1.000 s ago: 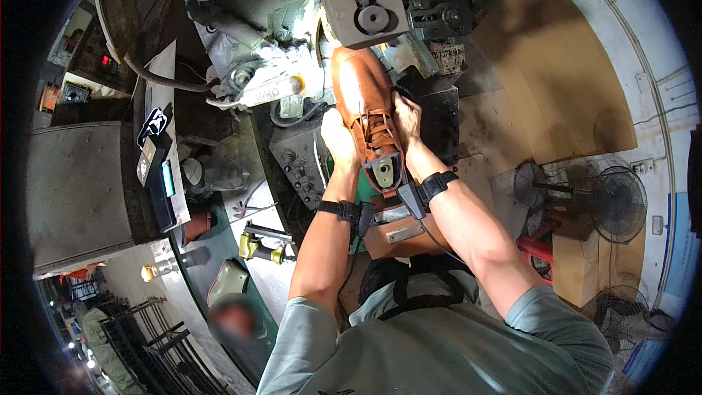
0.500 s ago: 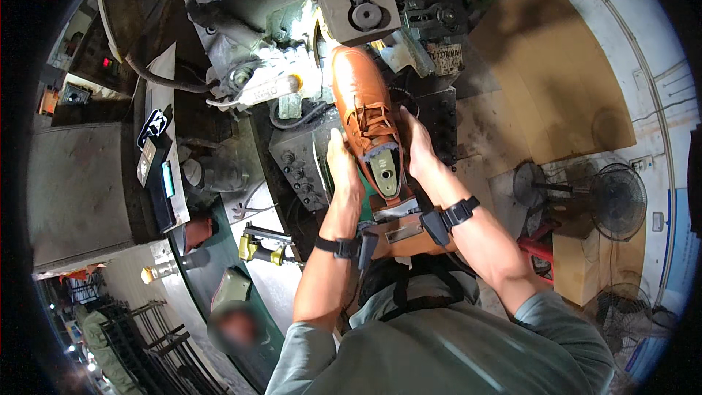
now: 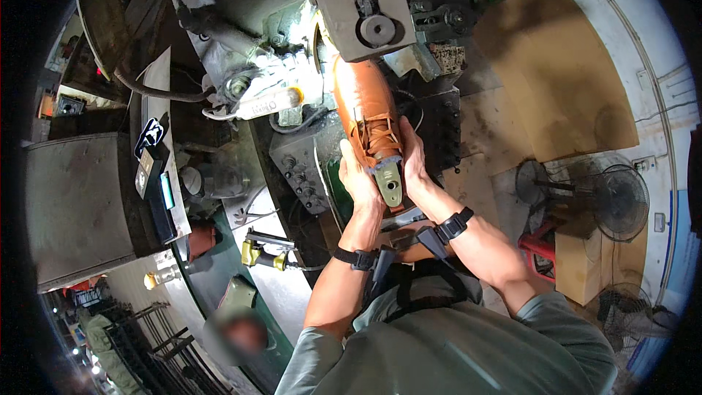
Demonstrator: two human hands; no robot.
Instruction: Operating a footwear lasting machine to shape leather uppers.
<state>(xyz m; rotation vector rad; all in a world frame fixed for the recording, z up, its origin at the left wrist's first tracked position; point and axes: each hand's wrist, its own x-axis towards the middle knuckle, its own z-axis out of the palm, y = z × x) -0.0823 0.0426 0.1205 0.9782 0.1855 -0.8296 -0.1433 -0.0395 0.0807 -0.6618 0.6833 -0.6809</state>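
Observation:
Between my two hands I grip a brown leather lace-up shoe (image 3: pixel 364 102), its toe pointing away from me. My left hand (image 3: pixel 358 175) closes on the shoe's left side near the heel. Along the opposite side, my right hand (image 3: pixel 414 157) presses with its fingers partly hidden. A green shoe last (image 3: pixel 390 183) with a round hole fills the shoe's opening. The toe reaches under the grey metal block (image 3: pixel 365 18) of a machine, which hides its tip. A bright lamp (image 3: pixel 274 102) lights the machine to the left of the toe.
A yellow-green nail gun (image 3: pixel 265 252) lies on the bench at left. Behind it stands a panel with knobs (image 3: pixel 301 175). Fans (image 3: pixel 620 201) and cardboard boxes (image 3: pixel 578 263) are at right. A blurred patch covers something at lower left.
The shoe has turned slightly, and its toe now goes under the machine's block. My left hand has moved right and closer in, with the left forearm following.

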